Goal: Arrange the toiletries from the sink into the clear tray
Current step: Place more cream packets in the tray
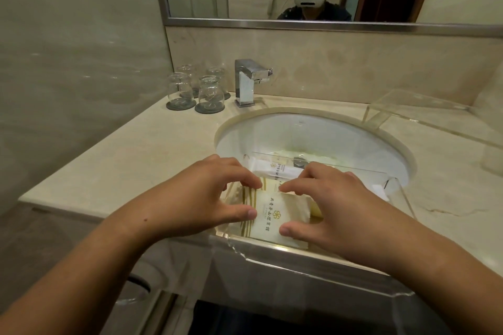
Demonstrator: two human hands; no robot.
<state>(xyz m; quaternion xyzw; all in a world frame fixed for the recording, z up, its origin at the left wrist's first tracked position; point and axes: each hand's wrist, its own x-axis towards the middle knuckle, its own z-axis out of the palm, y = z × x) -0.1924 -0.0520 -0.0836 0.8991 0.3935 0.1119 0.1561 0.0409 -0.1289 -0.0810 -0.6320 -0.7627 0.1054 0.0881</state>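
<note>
Left hand [206,196] pinches the white-and-gold flat paper packet [272,215] at its 9 o'clock edge, right hand [334,204] at 3 o'clock, fingers curled. Packet's inside the clear acrylic tray [404,196] at the white oval sink's [313,130] 6 o'clock rim.

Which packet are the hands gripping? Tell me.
The wide gold-striped packet in front: the left hand and right hand pinch its edges. The long white packet lies behind it.
</note>
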